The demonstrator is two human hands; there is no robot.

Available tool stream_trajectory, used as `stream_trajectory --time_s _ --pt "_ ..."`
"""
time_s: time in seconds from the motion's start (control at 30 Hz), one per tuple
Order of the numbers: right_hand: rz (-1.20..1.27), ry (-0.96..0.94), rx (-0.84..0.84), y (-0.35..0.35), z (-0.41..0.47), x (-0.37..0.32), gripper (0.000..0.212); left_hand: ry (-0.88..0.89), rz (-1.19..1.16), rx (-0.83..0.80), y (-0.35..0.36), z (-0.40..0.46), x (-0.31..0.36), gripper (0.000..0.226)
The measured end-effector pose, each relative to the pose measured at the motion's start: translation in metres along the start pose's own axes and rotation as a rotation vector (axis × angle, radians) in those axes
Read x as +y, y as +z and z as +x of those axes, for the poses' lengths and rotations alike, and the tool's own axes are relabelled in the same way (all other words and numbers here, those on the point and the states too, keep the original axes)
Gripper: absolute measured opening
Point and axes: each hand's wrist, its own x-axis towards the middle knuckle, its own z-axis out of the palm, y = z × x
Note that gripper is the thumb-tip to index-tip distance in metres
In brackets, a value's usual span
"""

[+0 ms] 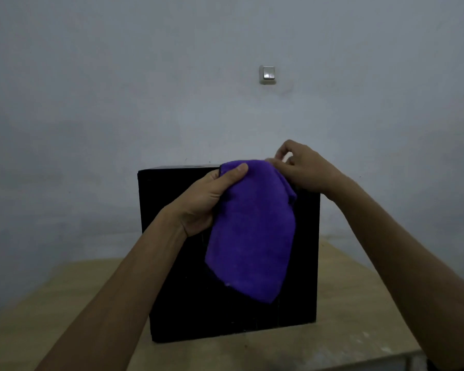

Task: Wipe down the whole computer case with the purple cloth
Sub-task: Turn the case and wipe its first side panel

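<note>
Left hand (206,199) grips the purple cloth (252,231) hanging in front of the black computer case (172,263) on the desk (359,317), right hand (303,170) fingers pinching its top edge, so I'd bunch it flat into one palm before wiping.

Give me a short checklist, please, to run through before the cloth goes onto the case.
1. Left hand grips the purple cloth: ok.
2. Right hand pinches the cloth's top edge: ok.
3. Cloth folded flat into a pad: not ok, it hangs loose.
4. Computer case standing square on the table: ok.
5. Cloth touching the case: cannot tell.
</note>
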Motion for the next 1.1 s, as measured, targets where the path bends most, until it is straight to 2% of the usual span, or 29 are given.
stream_trajectory --time_s 0.07,0.13,0.17,0.23,0.3,0.4,0.43,0.53,0.67,0.8,0.9,1.0,1.1 --pt "0.145 0.119 -0.090 -0.002 -0.017 -0.001 0.055 0.002 -0.047 0.024 0.001 0.000 0.004 0.022" --pt "0.396 0.261 -0.349 -0.002 -0.033 -0.002 0.077 0.004 -0.092 0.041 0.000 0.001 0.006 0.020" --pt "0.518 0.305 -0.435 0.000 -0.039 -0.001 0.080 0.004 -0.110 0.049 0.000 0.001 0.007 0.020" --pt "0.755 0.310 -0.490 0.006 -0.046 0.000 0.068 0.001 -0.130 0.066 -0.001 0.001 0.007 0.021" --pt "0.829 0.291 -0.478 0.016 -0.047 -0.001 0.055 0.000 -0.135 0.083 -0.004 0.001 0.007 0.023" --pt "0.502 0.268 -0.327 0.030 -0.043 0.002 0.059 -0.008 -0.124 0.075 -0.010 0.000 0.006 0.022" --pt "0.489 0.261 -0.315 0.032 -0.041 0.004 0.060 -0.012 -0.127 0.075 -0.011 -0.001 0.006 0.020" --pt "0.794 0.270 -0.396 0.037 -0.036 0.007 0.057 -0.014 -0.124 0.097 -0.015 -0.002 0.004 0.018" --pt "0.984 0.247 -0.398 0.047 -0.032 0.007 0.050 -0.014 -0.105 0.070 -0.020 0.000 0.005 0.023" --pt "1.146 0.188 -0.217 0.044 -0.028 0.004 0.044 -0.047 -0.019 0.026 -0.030 -0.001 0.003 0.034" --pt "1.093 0.043 -0.116 0.046 -0.024 0.007 0.039 -0.067 0.156 0.015 -0.040 -0.002 0.005 0.030" --pt "0.784 -0.070 0.002 0.048 -0.020 0.011 0.035 -0.098 0.504 0.119 -0.049 -0.002 0.011 0.024" --pt "0.405 -0.156 0.036 0.042 -0.013 0.013 0.027 -0.077 0.623 0.221 -0.053 -0.002 0.015 0.033"
